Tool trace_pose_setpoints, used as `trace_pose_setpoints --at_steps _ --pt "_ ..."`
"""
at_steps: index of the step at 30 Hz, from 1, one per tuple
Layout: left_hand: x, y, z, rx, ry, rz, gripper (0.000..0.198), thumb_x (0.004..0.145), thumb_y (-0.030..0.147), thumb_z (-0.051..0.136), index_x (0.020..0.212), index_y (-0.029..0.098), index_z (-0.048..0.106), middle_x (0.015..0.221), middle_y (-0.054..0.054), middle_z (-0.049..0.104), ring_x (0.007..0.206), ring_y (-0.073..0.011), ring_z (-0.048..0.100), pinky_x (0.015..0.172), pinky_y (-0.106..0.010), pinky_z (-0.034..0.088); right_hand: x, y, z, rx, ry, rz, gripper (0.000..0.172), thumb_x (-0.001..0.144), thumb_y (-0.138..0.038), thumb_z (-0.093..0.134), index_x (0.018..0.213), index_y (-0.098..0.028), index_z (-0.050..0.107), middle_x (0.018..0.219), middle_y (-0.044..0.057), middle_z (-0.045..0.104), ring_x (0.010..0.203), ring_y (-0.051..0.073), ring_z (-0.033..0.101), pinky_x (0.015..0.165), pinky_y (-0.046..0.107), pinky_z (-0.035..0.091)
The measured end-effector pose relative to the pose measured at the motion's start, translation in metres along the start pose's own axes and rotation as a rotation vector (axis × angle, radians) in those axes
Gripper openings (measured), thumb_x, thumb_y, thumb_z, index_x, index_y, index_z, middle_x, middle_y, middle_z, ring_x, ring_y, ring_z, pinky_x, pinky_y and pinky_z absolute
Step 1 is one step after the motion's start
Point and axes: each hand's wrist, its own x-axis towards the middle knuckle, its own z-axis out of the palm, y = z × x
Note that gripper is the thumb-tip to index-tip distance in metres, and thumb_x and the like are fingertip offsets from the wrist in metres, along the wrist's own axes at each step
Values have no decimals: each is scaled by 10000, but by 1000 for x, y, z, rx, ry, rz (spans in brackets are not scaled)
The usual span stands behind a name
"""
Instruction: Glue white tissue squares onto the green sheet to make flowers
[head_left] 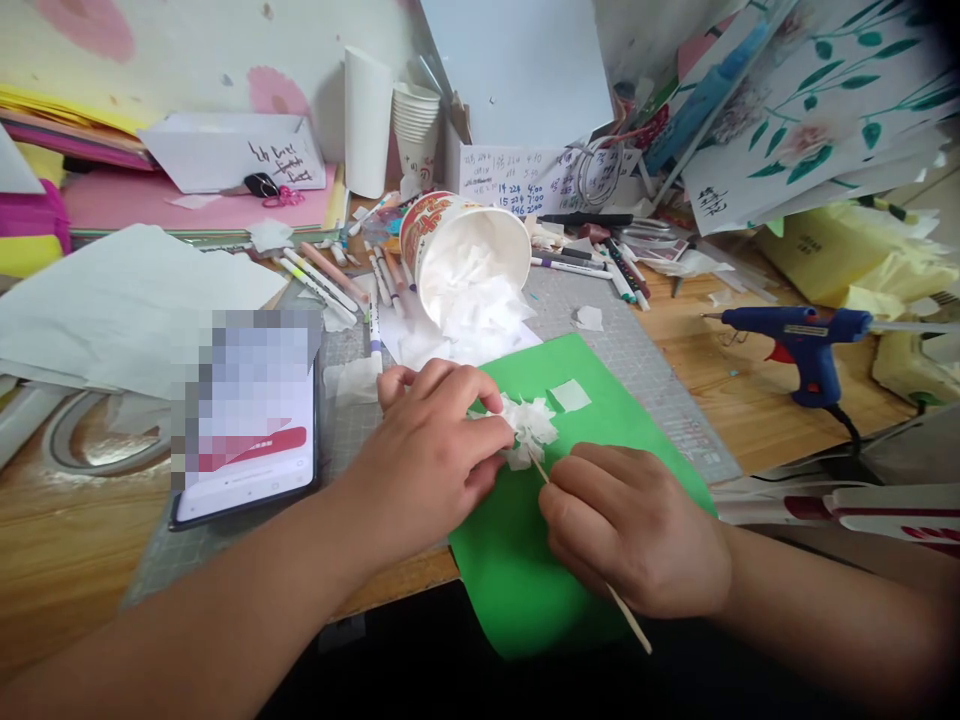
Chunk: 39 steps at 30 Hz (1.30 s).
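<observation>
A green paper sheet (517, 560) lies on the grey cutting mat (645, 360) in front of me. On it sits a small cluster of crumpled white tissue pieces (529, 428), with a single white square (570, 396) beside it. My left hand (427, 450) is closed, its fingertips pinching the tissue cluster. My right hand (630, 530) is closed around a thin wooden stick (628, 618), whose tip touches the cluster from below.
A tipped paper cup (465, 250) spills white tissue squares behind the green sheet. A phone (251, 430) lies at the left. Markers (330, 280) are scattered at the back. A blue glue gun (806, 345) stands at the right. Paper stacks fill the far edges.
</observation>
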Motion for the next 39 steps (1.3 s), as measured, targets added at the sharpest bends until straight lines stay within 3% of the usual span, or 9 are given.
trace_pose_setpoints --at_steps 10,13,18,25,29,31,34,36,39 --pt "-1 1 3 -67 -14 -22 133 762 139 599 803 250 658 1062 -19 575 1017 -241 466 757 -401 221 9 -1 3 -18 -32 -28 255 834 -87 436 604 -190 476 567 31 480 522 158 353 467 317 204" --pt "1 0 3 -72 -10 -20 103 765 160 606 792 241 663 1053 -30 584 1012 -244 469 758 -403 221 -1 4 -3 30 82 -37 176 797 -84 488 654 -185 508 561 22 502 533 152 422 462 299 314" --pt "1 -2 4 -68 4 -3 86 760 170 609 771 233 666 1043 -33 589 996 -248 483 758 -409 218 -15 9 -17 190 254 -66 146 727 -50 535 808 -170 546 603 37 569 661 182 580 634 333 532" --pt "2 -2 5 -95 -14 -15 76 755 190 620 776 243 670 1041 -25 578 1004 -256 490 766 -411 222 -13 12 -15 263 261 -30 156 749 -70 499 810 -211 529 610 12 592 587 156 601 591 317 570" --pt "3 -4 6 -100 -13 -10 89 769 184 616 783 253 671 1035 -21 574 999 -255 490 769 -418 221 -22 8 -32 323 185 -71 209 697 -46 545 868 -167 550 656 54 630 675 180 625 705 355 589" --pt "3 -5 6 -106 -29 -1 91 777 181 610 793 250 668 1044 -23 570 1002 -256 488 774 -422 225 -31 4 -46 358 84 -16 272 664 -23 584 899 -159 563 726 61 655 730 189 634 817 395 573" --pt "3 -6 5 -133 -43 23 120 784 152 585 803 244 660 1047 -24 567 1005 -252 486 786 -427 238 -40 0 -60 507 107 150 279 687 -16 597 896 -200 573 737 21 644 734 179 635 867 405 547" --pt "2 -7 1 -171 -29 32 146 778 124 572 819 237 654 1045 -26 564 1009 -246 492 813 -435 255 -39 -1 -63 675 149 285 264 738 -38 591 917 -231 569 735 5 627 704 162 627 752 360 559" --pt "2 -1 -6 -290 58 4 151 793 129 572 882 226 644 1048 -35 556 1020 -230 505 881 -434 300 -33 2 -57 994 288 615 164 819 -115 592 897 -259 585 720 1 607 659 142 600 542 266 483"
